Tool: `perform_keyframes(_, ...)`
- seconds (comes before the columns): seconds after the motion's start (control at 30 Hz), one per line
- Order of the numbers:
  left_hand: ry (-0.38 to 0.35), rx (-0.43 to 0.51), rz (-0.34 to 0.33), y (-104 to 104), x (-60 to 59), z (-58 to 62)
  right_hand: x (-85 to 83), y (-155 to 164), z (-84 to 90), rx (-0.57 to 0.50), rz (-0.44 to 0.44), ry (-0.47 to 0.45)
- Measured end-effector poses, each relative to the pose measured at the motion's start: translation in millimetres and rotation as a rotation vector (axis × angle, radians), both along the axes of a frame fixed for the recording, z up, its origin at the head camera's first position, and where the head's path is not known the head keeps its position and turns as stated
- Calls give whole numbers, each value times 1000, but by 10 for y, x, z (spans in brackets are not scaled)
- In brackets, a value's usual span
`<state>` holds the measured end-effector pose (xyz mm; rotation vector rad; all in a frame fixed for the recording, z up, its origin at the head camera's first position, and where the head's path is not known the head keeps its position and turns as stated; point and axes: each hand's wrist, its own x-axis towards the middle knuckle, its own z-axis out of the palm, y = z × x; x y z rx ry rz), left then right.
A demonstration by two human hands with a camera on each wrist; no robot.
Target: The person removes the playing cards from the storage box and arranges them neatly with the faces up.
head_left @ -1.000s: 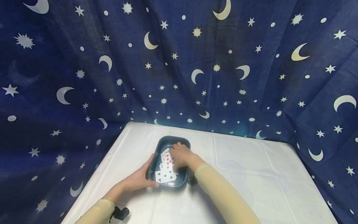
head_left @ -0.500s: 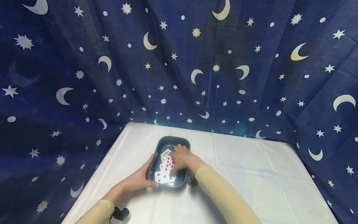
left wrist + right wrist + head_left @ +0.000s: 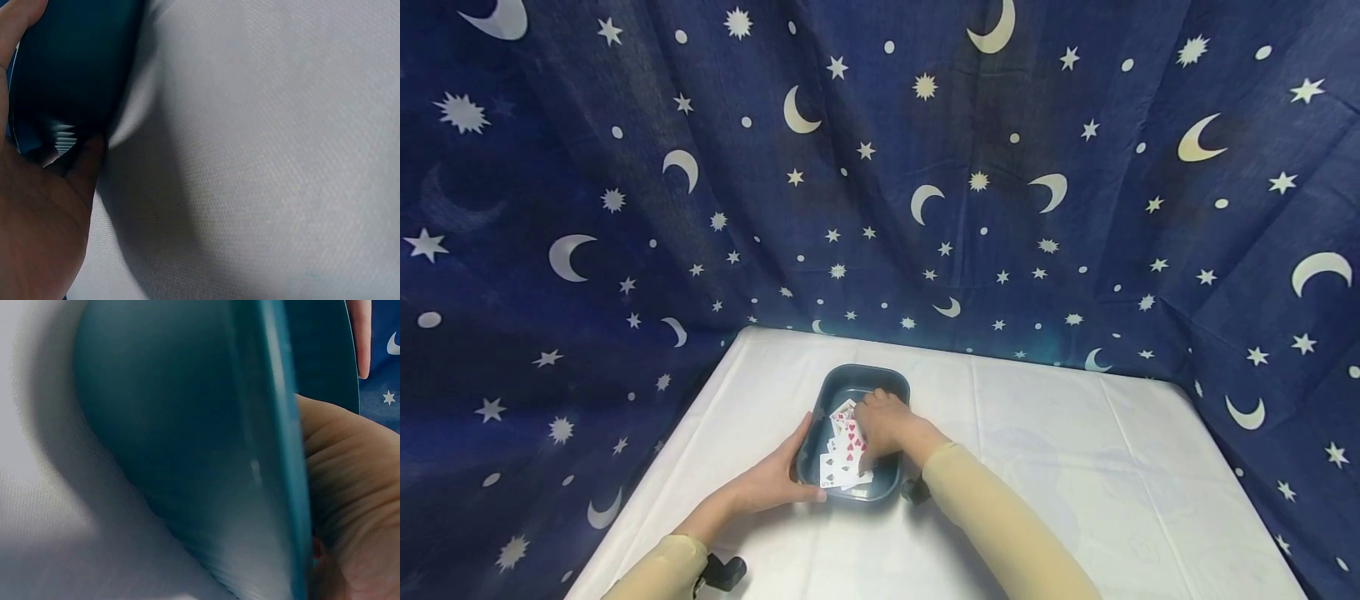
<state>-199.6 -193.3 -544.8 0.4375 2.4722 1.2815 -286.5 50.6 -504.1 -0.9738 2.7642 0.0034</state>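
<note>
Head view, item 1: playing cards [image 3: 844,446], a face-up spread inside the dark teal tray [image 3: 883,377]. Against the view half a second ago the spread sits tighter, its near end drawn up from the tray's near wall toward the right hand [image 3: 880,421]; judged, the cards are being raked into one pile.

Item 2: right hand. Lies palm-down inside the tray, over the right side of the spread, fingers curled down onto the cards; whether it pinches any card cannot be told. Forearm in a beige sleeve [image 3: 992,517] runs back toward the wearer.

Item 3: left hand [image 3: 771,482]. Grips the tray's near-left corner, thumb along the near wall, fingers up the left side. Left wrist view shows the palm [image 3: 37,219] against the tray's outer wall [image 3: 75,62].

Item 4: counter [image 3: 1075,467] under a white cloth, carrying the tray.
</note>
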Motion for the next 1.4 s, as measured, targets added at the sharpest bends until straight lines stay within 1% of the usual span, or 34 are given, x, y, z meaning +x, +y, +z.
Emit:
perform_keyframes(0.2,2,1,-4,6,-3,8,0,-9,-27,-47,-1,-4)
perform_keyframes(0.27,1,2,-4,7,-4,5,6,-21,-30,-46,9,5)
perform_keyframes(0.53,10,3,-11,10,1,14,78,-63,11,18,56,73)
perform_keyframes(0.63,3,6,-15,8,4,13,103,-66,15,40,63,84)
perform_keyframes(0.77,-1,6,-17,7,3,12,125,-62,7,62,70,84)
perform_keyframes(0.93,10,-3,-13,-1,-1,8,135,-55,-14,92,82,89)
perform_keyframes(1.23,4,-16,-14,-6,-7,-7,185,-63,-1,115,101,70)
perform_keyframes(1.4,7,-9,-19,-3,-4,-1,193,-58,1,104,98,59)
